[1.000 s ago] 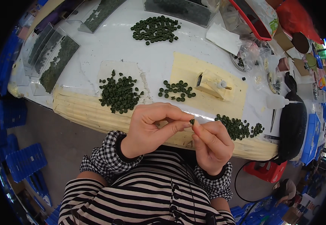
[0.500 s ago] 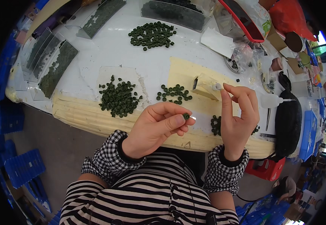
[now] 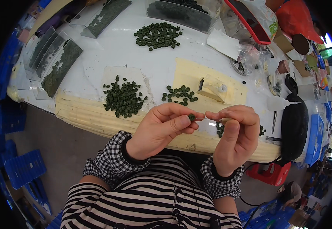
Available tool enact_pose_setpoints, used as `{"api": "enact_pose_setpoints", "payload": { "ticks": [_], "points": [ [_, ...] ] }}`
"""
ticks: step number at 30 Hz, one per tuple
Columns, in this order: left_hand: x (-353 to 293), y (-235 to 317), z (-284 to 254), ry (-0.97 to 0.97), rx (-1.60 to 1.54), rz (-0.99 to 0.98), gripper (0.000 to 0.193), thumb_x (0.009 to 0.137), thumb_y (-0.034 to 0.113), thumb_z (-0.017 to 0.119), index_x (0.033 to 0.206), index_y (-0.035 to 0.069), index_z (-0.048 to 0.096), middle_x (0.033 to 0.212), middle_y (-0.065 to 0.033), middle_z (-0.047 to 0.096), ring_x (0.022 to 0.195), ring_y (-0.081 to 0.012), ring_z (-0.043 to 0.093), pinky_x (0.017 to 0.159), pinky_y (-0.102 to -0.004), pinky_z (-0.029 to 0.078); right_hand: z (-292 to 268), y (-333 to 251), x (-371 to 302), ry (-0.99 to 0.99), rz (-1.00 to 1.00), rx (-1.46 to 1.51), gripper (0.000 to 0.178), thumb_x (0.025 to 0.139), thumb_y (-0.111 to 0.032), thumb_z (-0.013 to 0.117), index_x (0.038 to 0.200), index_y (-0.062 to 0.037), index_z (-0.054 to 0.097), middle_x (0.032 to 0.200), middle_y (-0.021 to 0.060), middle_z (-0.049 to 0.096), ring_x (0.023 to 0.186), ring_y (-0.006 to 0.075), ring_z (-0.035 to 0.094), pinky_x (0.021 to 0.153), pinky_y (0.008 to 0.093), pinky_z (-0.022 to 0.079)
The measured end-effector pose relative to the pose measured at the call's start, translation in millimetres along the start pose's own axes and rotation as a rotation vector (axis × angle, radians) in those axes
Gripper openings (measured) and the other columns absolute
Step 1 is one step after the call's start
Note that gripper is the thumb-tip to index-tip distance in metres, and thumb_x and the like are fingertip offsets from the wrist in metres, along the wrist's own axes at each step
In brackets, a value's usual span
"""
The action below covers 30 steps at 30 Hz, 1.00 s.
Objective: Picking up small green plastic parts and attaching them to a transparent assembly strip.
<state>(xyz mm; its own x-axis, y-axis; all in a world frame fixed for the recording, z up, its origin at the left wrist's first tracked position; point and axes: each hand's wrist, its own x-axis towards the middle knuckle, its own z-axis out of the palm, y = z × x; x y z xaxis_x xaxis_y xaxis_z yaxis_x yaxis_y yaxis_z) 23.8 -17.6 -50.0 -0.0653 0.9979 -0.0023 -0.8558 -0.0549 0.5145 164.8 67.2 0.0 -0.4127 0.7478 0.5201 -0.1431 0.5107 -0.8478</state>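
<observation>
Here, just in front of the striped shirt, the left hand [image 3: 154, 131] pinches one small green piece [image 3: 191, 117] between thumb and fingers, so that it sits right at the fingertips, its face exposed. The green piece is dark, rounded and stubby, with a darker middle. Level with it, the right hand [image 3: 236, 137] grips a thin tool [image 3: 225, 120] by its pale handle; the narrow shaft points left to the green piece, though I cannot tell whether its tip touches.

Beyond the right hand, partly hidden by it, lies a scatter of similar green bits [image 3: 220, 129]. Past the left hand, a loose group of ridged discs [image 3: 180, 94] lies beside a heaped pile [image 3: 123, 98] to its left. A yellow-wrapped block [image 3: 212, 89] stands on a yellow sheet [image 3: 185, 70]. Farther across the white tabletop [image 3: 97, 53] come another spread of green discs [image 3: 157, 35] and clear trays [image 3: 179, 15].
</observation>
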Motion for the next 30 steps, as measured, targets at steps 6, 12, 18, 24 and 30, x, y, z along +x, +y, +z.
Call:
{"api": "enact_pose_setpoints", "payload": {
  "ticks": [6,12,18,24,30],
  "points": [
    [0,-1,-1,0.003,-0.009,0.006,0.020,0.097,0.006,0.055,0.115,0.001,0.061,0.118,-0.0167,0.064,0.102,-0.0178,0.065,0.088,-0.0268,0.055,-1,3,-3,-0.008,0.020,0.117,0.009,0.095,-0.003,0.055,0.101,0.0041,0.055,0.097,0.0128,0.056,0.087,0.0179,0.062,0.078,0.0267,0.051],
    [-1,2,3,0.037,0.041,-0.022,0.017,0.098,0.008,0.054,0.112,0.004,0.061,0.117,-0.0145,0.064,0.097,-0.0163,0.062,0.086,-0.0284,0.052,-3,4,-2,-0.037,-0.007,0.029,0.008,0.094,-0.001,0.056,0.100,0.0045,0.056,0.096,0.0132,0.056,0.087,0.0176,0.061,0.077,0.0264,0.050],
    [-1,1,2,0.041,0.044,-0.024,0.017,0.098,0.007,0.053,0.112,0.003,0.062,0.117,-0.0155,0.064,0.096,-0.0156,0.062,0.086,-0.0277,0.052,2,4,-3,0.021,0.011,0.103,0.009,0.095,-0.003,0.055,0.100,0.0043,0.055,0.096,0.0130,0.056,0.084,0.0172,0.061,0.077,0.0264,0.051],
    [-2,4,4,0.072,0.121,0.018,0.017,0.097,0.006,0.055,0.112,0.002,0.063,0.116,-0.0168,0.065,0.095,-0.0161,0.064,0.084,-0.0272,0.053,-12,9,8,0.234,-0.035,-0.040,0.008,0.095,-0.004,0.056,0.098,0.0037,0.056,0.093,0.0118,0.058,0.083,0.0179,0.060,0.076,0.0288,0.051],
    [-3,6,5,0.118,0.269,0.145,0.017,0.095,0.003,0.057,0.111,0.000,0.063,0.112,-0.0171,0.067,0.092,-0.0171,0.066,0.082,-0.0273,0.054,-25,27,29,0.178,-0.223,-0.698,0.005,0.086,-0.002,0.067,0.089,0.0000,0.063,0.086,0.0099,0.062,0.080,0.0238,0.058,0.073,0.0323,0.046]
  ]
}}
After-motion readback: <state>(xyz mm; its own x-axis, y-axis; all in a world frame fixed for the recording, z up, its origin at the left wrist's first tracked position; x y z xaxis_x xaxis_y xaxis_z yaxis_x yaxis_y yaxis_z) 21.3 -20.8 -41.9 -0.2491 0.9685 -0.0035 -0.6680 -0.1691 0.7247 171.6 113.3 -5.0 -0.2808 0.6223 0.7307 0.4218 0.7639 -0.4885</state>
